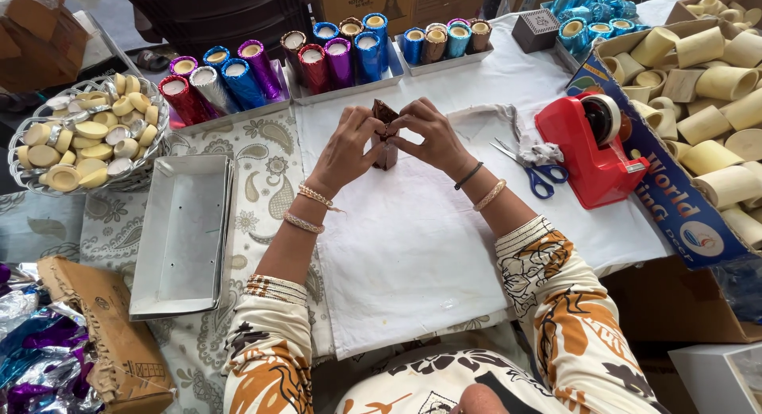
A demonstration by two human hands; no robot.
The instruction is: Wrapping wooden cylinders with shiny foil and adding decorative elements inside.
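I judge I'm folding foil over the tube's [386,136] top: left hand [347,148] and right hand [429,136] both pinch it between them, above the bench [413,239]. Tucking calls for firm fingertip pressure.

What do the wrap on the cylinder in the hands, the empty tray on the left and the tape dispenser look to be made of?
Brown wrap, pinched by left hand and right hand: probably thin metallic foil, glossy and creased. Empty tray: seemingly sheet metal, dull grey with folded rims. Tape dispenser: likely moulded plastic, smooth glossy red.
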